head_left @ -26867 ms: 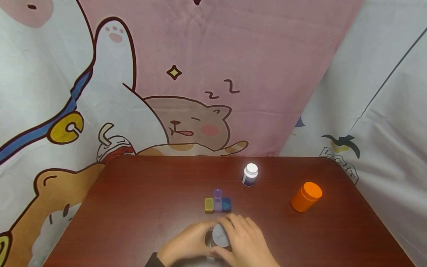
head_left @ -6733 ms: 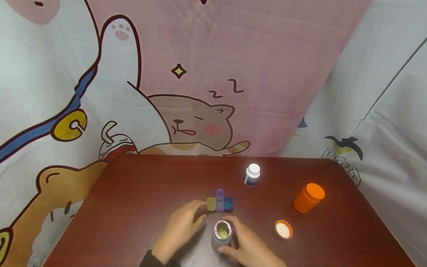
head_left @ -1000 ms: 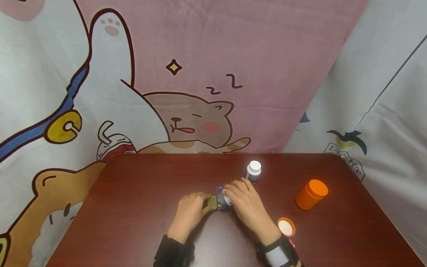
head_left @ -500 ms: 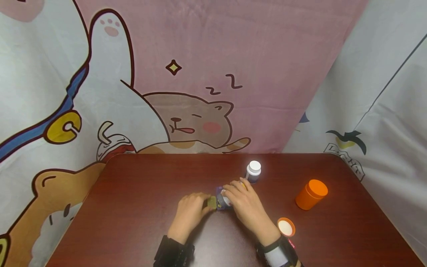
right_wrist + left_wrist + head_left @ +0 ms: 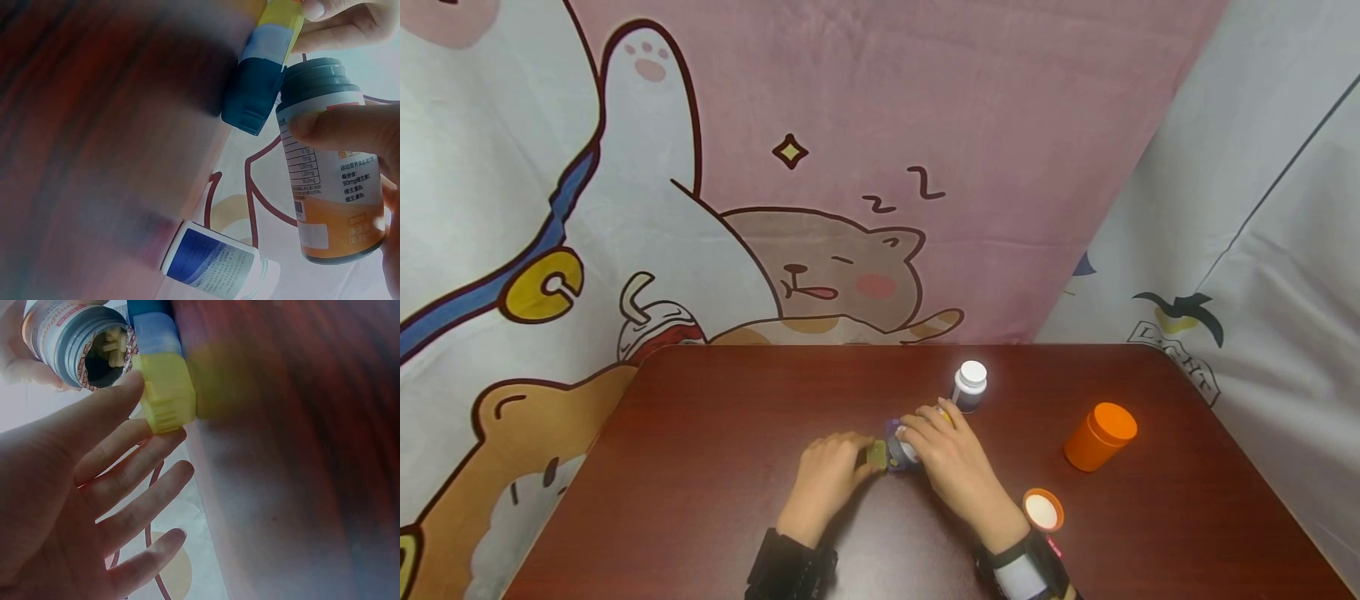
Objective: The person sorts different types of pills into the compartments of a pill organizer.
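Note:
My left hand (image 5: 826, 479) pinches the yellow end of a small pill organizer (image 5: 169, 390) between thumb and fingers, the other fingers spread out. The organizer has yellow, purple and blue compartments, and the purple lid stands up. My right hand (image 5: 951, 454) grips an uncapped pill bottle (image 5: 334, 181) with a grey neck and a white-and-orange label. In the head view the bottle is tipped, its mouth over the organizer's middle, and my right fingers cover most of it. Pale tablets (image 5: 115, 349) lie inside the bottle's mouth, beside torn foil seal.
A white-capped bottle (image 5: 970, 386) with a blue label stands just beyond my right hand. To the right stands an orange jar (image 5: 1100, 437). An upturned orange-rimmed cap (image 5: 1042, 510) lies by my right wrist. All are on a dark red-brown table (image 5: 737, 400) before a cartoon cloth.
Earliest, both hands were on the capped bottle near the front; later it stood uncapped, the cap lying at right. Since then it has been lifted and tipped over the organizer. The last second shows almost no movement.

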The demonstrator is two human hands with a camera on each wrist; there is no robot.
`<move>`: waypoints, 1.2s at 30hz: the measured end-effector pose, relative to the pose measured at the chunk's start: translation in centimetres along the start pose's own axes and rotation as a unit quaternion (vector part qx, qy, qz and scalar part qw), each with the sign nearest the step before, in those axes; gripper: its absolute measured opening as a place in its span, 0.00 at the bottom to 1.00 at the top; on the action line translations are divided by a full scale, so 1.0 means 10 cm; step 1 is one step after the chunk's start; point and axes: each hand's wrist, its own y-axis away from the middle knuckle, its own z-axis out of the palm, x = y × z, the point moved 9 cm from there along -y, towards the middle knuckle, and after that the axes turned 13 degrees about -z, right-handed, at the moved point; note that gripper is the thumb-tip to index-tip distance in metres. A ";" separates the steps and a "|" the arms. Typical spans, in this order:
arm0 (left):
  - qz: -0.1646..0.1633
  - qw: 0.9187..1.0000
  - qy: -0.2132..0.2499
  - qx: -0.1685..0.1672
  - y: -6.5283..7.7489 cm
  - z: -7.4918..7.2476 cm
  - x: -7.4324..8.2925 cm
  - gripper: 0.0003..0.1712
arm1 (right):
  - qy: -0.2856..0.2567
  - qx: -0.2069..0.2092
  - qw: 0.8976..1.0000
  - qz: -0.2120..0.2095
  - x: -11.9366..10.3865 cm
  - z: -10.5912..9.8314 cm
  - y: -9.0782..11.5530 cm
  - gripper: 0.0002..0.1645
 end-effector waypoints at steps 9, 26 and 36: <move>0.000 1.000 -0.001 0.003 0.00 0.00 0.00 0.21 | -0.001 -0.004 1.000 -0.001 -0.01 0.02 -0.01 0.25; 0.003 1.000 -0.004 0.005 0.00 -0.01 0.00 0.22 | -0.008 -0.014 1.000 0.022 0.06 0.04 0.01 0.27; 0.000 1.000 0.005 0.005 0.00 0.01 -0.01 0.22 | -0.038 0.007 0.998 0.057 0.19 0.02 0.11 0.31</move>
